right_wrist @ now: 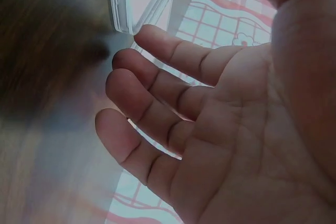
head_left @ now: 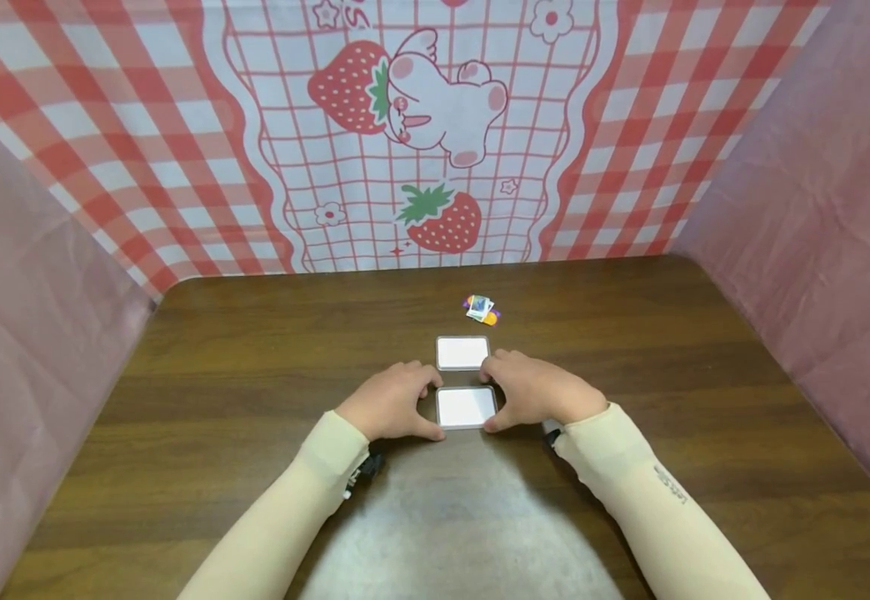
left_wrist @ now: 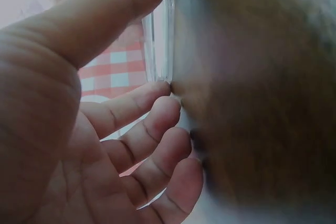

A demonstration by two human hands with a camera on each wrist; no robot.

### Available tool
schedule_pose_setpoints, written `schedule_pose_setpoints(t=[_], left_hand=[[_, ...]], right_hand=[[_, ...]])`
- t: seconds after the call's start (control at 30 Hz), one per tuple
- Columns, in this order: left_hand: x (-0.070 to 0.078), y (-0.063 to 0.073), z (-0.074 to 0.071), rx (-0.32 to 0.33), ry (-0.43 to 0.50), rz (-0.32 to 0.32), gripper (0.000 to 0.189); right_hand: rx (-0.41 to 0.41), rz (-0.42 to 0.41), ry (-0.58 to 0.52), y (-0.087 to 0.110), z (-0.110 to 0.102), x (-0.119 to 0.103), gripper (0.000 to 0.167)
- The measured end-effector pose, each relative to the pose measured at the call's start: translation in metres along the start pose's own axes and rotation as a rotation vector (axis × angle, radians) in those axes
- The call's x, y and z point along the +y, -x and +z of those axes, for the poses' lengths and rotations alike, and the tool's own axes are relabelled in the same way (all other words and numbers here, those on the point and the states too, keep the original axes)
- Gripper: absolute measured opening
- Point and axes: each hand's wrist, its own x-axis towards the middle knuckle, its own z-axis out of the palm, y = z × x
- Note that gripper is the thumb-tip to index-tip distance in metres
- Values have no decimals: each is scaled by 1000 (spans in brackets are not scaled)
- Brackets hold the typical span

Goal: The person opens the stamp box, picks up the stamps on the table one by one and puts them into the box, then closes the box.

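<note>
Two small flat rectangular cases with white faces and clear rims lie one behind the other on the wooden table. My left hand (head_left: 393, 402) is at the left end of the near case (head_left: 466, 407), thumb at its front corner and index fingertip at its back corner. At the right end my right hand (head_left: 536, 390) holds it the same way. The other fingers of both hands are loosely bent beside it. In the left wrist view the clear side of the case (left_wrist: 164, 40) stands between thumb and index finger. The far case (head_left: 462, 352) lies just beyond, close to my right fingers.
Behind the far case sits a small pile of picture pieces (head_left: 480, 308) with orange and purple parts. The brown table (head_left: 270, 333) ends at a red-and-white checked cloth (head_left: 435, 225) at the back. Pink cloth (head_left: 817, 192) hangs at both sides.
</note>
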Motion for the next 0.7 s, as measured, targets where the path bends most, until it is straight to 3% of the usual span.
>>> schedule_pose_setpoints(t=[0.2, 0.7], left_hand=[[1, -2, 3, 24, 2, 19, 58], [-5, 1, -1, 11, 27, -22, 55]], right_hand=[[5, -9, 27, -2, 3, -2, 57], [81, -73, 104, -6, 12, -12, 64]])
